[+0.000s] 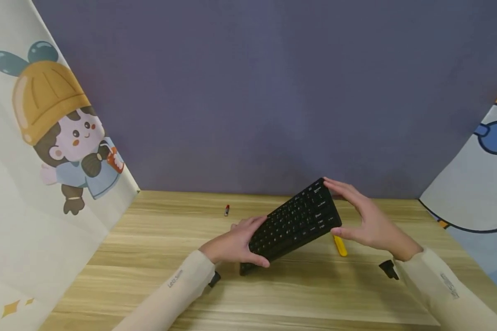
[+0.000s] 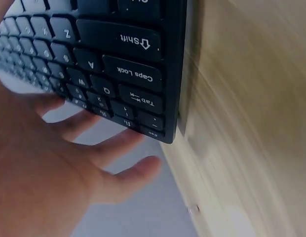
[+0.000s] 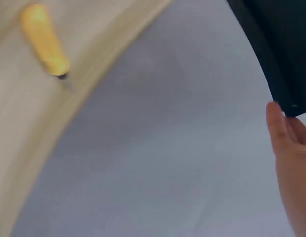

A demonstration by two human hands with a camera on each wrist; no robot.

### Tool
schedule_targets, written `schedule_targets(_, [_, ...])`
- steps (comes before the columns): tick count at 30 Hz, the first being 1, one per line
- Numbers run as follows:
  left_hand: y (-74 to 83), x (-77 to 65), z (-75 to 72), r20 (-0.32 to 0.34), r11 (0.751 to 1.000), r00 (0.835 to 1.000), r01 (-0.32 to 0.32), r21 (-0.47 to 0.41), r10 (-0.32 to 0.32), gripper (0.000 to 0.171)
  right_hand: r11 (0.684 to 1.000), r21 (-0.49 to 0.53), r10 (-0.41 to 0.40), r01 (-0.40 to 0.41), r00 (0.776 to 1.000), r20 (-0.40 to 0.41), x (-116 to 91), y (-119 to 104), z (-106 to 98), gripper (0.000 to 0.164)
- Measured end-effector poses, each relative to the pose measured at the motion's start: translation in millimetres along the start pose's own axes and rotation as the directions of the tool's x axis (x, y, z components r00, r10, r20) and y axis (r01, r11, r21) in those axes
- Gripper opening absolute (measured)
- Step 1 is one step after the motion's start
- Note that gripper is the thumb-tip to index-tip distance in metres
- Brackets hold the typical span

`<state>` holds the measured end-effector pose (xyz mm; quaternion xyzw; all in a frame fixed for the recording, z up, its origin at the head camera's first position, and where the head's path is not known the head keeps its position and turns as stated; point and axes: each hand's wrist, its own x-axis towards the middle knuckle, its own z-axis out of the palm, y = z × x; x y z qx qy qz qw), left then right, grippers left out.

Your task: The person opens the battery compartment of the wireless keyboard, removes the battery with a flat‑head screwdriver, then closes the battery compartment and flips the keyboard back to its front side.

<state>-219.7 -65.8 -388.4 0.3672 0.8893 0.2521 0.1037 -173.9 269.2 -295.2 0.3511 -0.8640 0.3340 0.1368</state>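
A black keyboard is held tilted above the table, its right end higher than its left and its keys facing me. My left hand grips the left part, thumb over the near edge and fingers at the far edge. In the left wrist view, that hand's fingers reach along the edge by the Esc key. The right hand spans the short right end, fingertips at the upper corner and thumb at the lower one. The keyboard's plain dark underside shows in the right wrist view.
A yellow-handled screwdriver lies on the wooden table, partly behind the keyboard's right end. Farther back lies a small red-ended cylinder, like a battery. A grey-blue wall rises at the table's back edge, with printed panels on both sides.
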Motion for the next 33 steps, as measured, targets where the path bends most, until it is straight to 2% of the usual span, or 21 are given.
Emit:
schedule_targets(5, [-14.6, -12.4, -6.7, 0.077, 0.999, 0.996, 0.039, -0.012, -0.038, 0.121, 1.000, 0.010, 0.027, -0.027, 0.998, 0.052, -19.8, 19.4, 13.6, 0.097])
schedule_targets(9, [-22.1, -17.6, -10.5, 0.087, 0.997, 0.993, 0.071, 0.041, -0.074, 0.123, 0.992, -0.034, 0.128, -0.125, 0.981, 0.147, -30.9, 31.8, 32.7, 0.097])
schedule_targets(13, [-25.3, -17.3, -10.7, 0.068, 0.989, 0.994, 0.076, 0.129, -0.086, 0.121, 0.965, -0.100, 0.261, -0.244, 0.939, 0.224, -36.7, 37.5, 51.9, 0.097])
schedule_targets(17, [-25.8, -15.0, -7.9, 0.066, 0.977, 0.994, 0.070, 0.201, -0.085, 0.119, 0.929, -0.149, 0.368, -0.338, 0.881, 0.296, -40.0, 39.1, 66.6, 0.097])
schedule_targets(19, [-25.3, -14.2, -5.6, 0.062, 0.972, 0.994, 0.070, 0.226, -0.086, 0.118, 0.914, -0.162, 0.405, -0.372, 0.855, 0.323, -41.7, 39.3, 72.1, 0.098])
schedule_targets(23, [-23.8, -13.3, -2.2, 0.049, 0.963, 0.995, 0.075, 0.258, -0.090, 0.119, 0.896, -0.176, 0.444, -0.408, 0.823, 0.355, -43.8, 41.0, 79.7, 0.098])
schedule_targets(27, [-21.9, -14.4, -2.2, 0.049, 0.959, 0.994, 0.083, 0.269, -0.100, 0.118, 0.886, -0.180, 0.463, -0.427, 0.806, 0.369, -43.4, 44.3, 82.7, 0.097])
schedule_targets(29, [-20.9, -16.0, -3.5, 0.059, 0.961, 0.992, 0.094, 0.261, -0.113, 0.117, 0.889, -0.180, 0.457, -0.420, 0.806, 0.377, -42.0, 44.5, 82.3, 0.097])
schedule_targets(31, [-19.5, -18.3, -6.1, 0.065, 0.962, 0.989, 0.112, 0.247, -0.132, 0.114, 0.895, -0.178, 0.446, -0.409, 0.808, 0.384, -39.0, 41.5, 80.0, 0.095])
schedule_targets(33, [-16.5, -21.3, -10.7, 0.050, 0.963, 0.988, 0.132, 0.233, -0.148, 0.108, 0.903, -0.185, 0.430, -0.388, 0.823, 0.372, -34.0, 34.8, 75.6, 0.093])
